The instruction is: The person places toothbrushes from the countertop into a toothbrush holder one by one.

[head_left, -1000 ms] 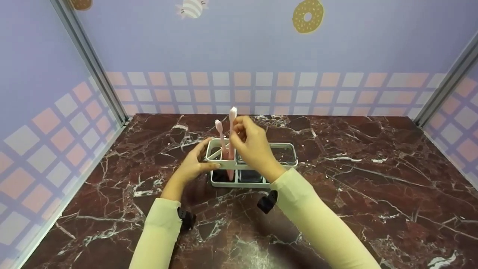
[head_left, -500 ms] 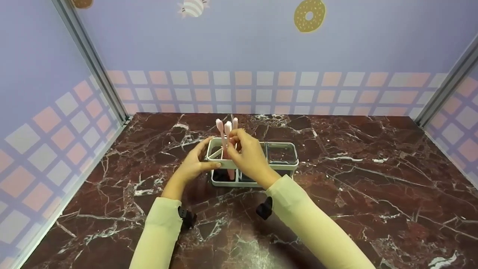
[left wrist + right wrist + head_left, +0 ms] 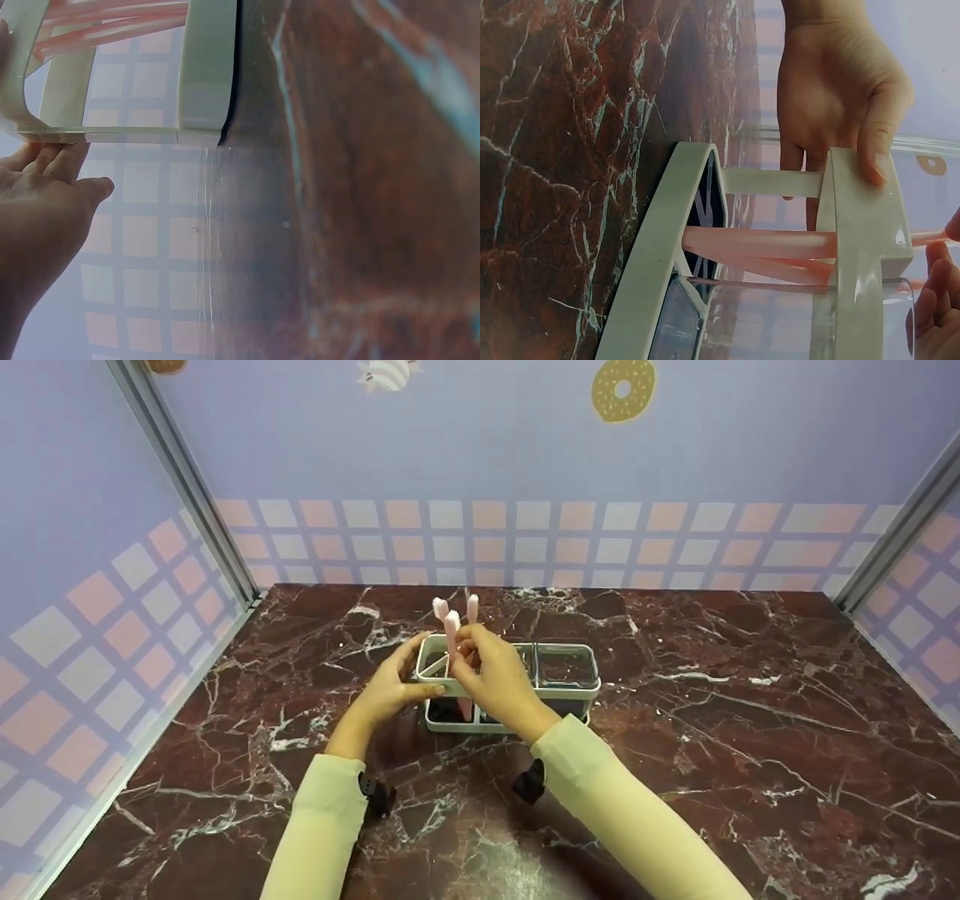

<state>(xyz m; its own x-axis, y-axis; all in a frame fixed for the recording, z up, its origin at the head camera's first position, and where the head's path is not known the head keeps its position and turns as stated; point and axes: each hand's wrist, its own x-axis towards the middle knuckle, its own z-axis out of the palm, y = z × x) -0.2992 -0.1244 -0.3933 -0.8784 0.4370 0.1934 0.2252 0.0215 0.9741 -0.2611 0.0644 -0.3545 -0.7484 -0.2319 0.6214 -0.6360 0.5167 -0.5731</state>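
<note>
A pale two-tier toothbrush holder (image 3: 574, 691) stands on the table. My left hand (image 3: 390, 688) grips its upper left end, thumb on the front rim and fingers behind; the right wrist view shows this thumb (image 3: 877, 154) lying on the upper band. Between thumb and fingertips, my right hand (image 3: 495, 679) pinches a pink toothbrush (image 3: 451, 631) near its bristle head. Another pink toothbrush (image 3: 440, 609) leans just behind it, and a third brush head (image 3: 472, 606) shows beyond my fingers. Pink handles (image 3: 769, 244) run down through the left compartment to the dark base.
Clear cups fill the holder's other compartments, one transparent cup (image 3: 568, 666) at the right end. Dark red marbled tabletop (image 3: 750, 750) extends all around. A lilac back wall (image 3: 525, 450) and side panels with metal posts (image 3: 191, 487) enclose the table.
My right hand has come down and slightly left, lowering the pinched toothbrush into the left compartment. The third brush head has come into view. My left hand keeps its grip on the holder.
</note>
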